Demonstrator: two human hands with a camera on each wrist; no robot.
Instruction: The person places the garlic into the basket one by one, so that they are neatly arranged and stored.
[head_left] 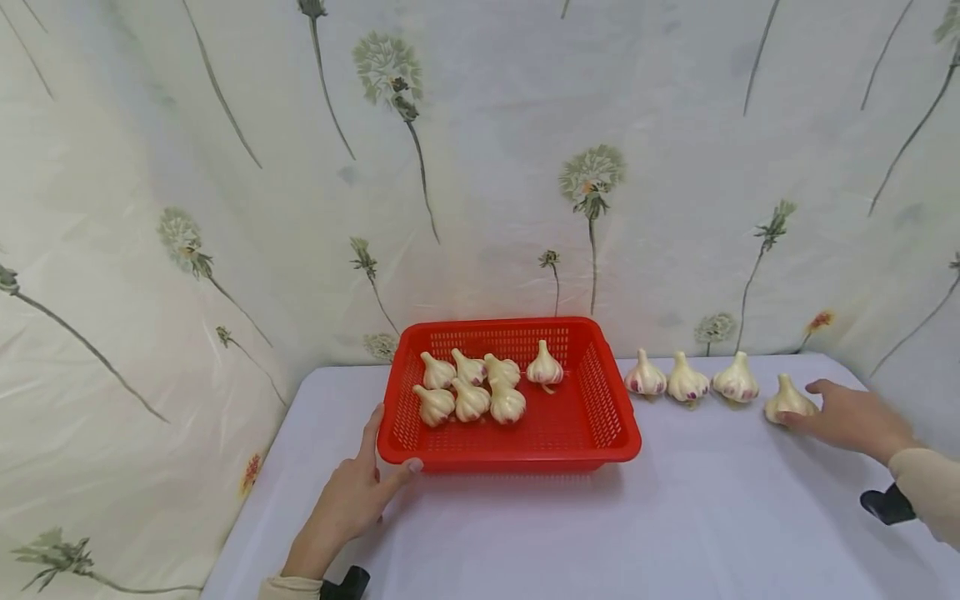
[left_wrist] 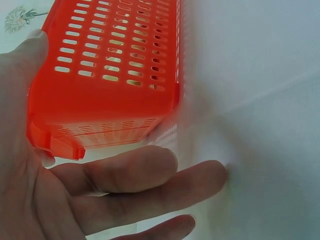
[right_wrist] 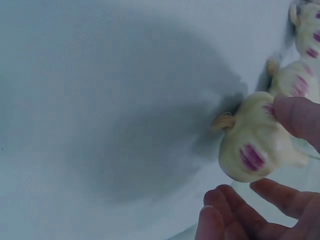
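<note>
A red plastic basket (head_left: 517, 457) with slotted walls stands on the table, several garlic bulbs (head_left: 471, 401) inside, mostly grouped on its left side. My left hand (head_left: 348, 497) holds the basket's near left corner, thumb at the front rim and index finger along the left side. In the left wrist view the other fingers (left_wrist: 150, 200) stretch out below the basket wall (left_wrist: 100, 105). At the far right my right hand (head_left: 862, 418) pinches a garlic bulb (head_left: 790, 402) between thumb and index finger. The right wrist view shows the thumb (right_wrist: 300, 117) against this bulb (right_wrist: 252, 145), other fingers apart from it.
Three more garlic bulbs (head_left: 687, 381) stand in a row between the basket and my right hand. A white cloth covers the table (head_left: 675, 525). Behind it hangs a pale curtain (head_left: 495, 208) printed with dandelions.
</note>
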